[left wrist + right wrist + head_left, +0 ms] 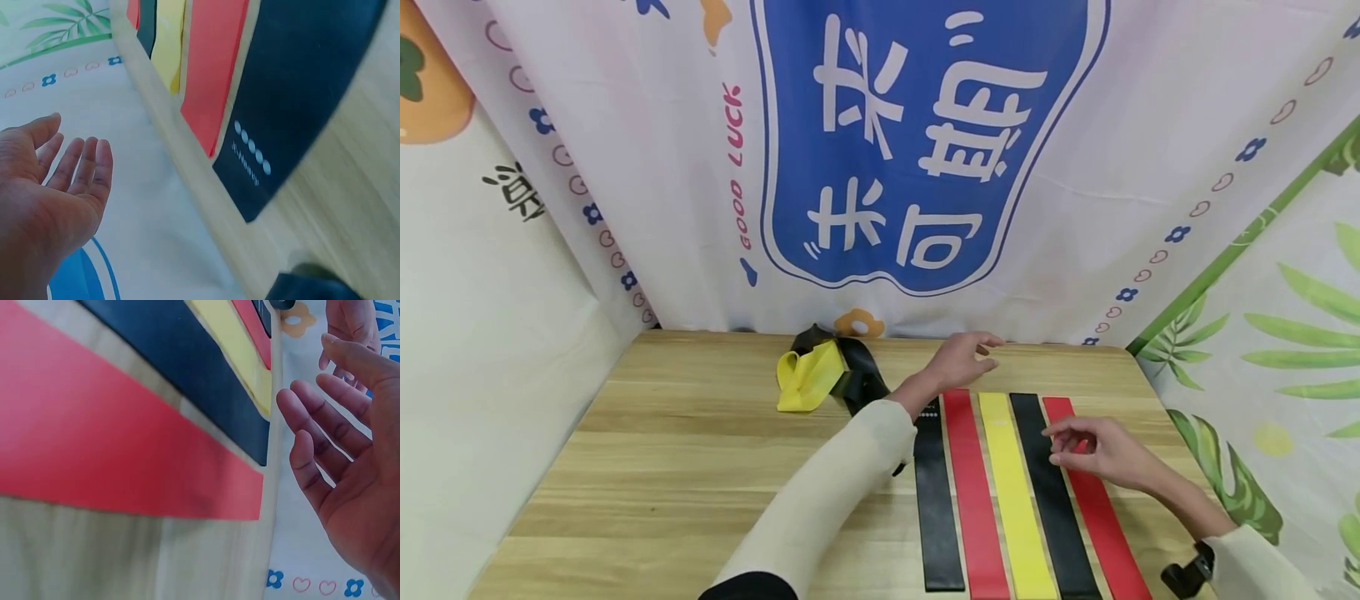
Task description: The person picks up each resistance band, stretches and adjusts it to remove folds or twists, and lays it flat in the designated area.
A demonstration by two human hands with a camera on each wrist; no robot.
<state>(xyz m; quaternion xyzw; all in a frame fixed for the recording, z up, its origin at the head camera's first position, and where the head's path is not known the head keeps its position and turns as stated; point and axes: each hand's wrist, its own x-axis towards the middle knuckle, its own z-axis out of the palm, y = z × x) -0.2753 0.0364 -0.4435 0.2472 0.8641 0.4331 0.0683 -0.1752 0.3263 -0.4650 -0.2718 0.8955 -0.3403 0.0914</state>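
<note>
Several flat bands lie side by side on the table: a black band at the left, a red band, a yellow band, another black band and a red band at the right. My left hand hovers past the far ends of the bands, fingers loosely spread, holding nothing. My right hand is above the right black and red bands, its fingers relaxed and slightly bent, empty. White print marks the left black band in the left wrist view.
A loose heap of yellow strip and black strip lies near the far edge of the wooden table, left of the bands. A printed curtain hangs behind the table.
</note>
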